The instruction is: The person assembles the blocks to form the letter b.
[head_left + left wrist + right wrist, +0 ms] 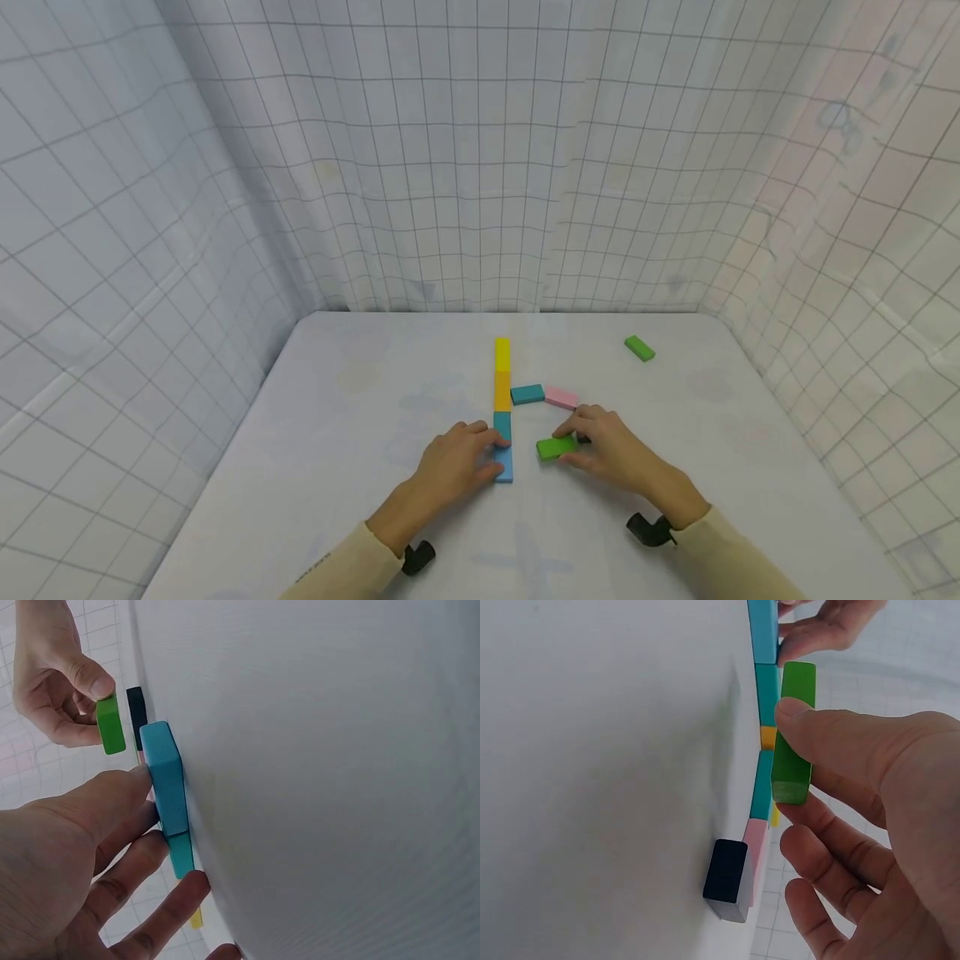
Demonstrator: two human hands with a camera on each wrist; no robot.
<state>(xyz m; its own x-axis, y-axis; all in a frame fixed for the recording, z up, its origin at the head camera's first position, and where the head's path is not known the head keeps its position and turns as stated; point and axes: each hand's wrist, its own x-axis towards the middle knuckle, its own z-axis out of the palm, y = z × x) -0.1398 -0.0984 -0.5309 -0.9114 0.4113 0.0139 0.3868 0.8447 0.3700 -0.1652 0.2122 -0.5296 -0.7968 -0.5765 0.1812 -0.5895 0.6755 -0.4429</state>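
My right hand pinches a green block between thumb and fingers, raised off the table in the right wrist view. My left hand rests with relaxed fingers on the near end of a straight row, touching a light blue block and a teal block. Farther along that row lie an orange block and a yellow block. A second teal block branches rightward, followed by a pink block. Close to the pink one stands a black block, mostly hidden by my right hand in the head view.
Another green block lies alone at the back right of the white table. Grid-patterned white curtains enclose the table at the back and both sides. A black curved piece sits at my right wrist.
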